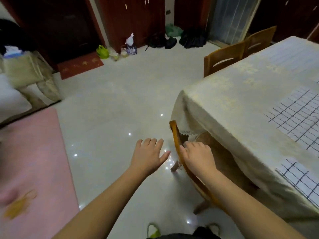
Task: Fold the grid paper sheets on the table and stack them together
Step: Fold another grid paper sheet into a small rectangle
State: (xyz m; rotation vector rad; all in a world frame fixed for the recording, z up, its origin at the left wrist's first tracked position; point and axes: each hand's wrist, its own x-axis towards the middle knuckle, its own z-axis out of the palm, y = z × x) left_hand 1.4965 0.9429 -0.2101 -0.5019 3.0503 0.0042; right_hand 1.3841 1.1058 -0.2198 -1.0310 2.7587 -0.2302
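Grid paper sheets [296,116] on desk [233,104]: judged light, limp, crease-prone; lift by corners. Left hand [149,155] open, fingers spread; right hand [198,156] grips chair back [177,135].

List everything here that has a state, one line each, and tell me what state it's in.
Left hand: open, fingers spread, over the floor, holding nothing.
Right hand: gripping the near chair's back.
Near chair: tucked under the table.
Far chairs: pushed in at the far side.
Grid sheets: lying flat on the tablecloth, untouched.
Tablecloth: draped over the table edge.
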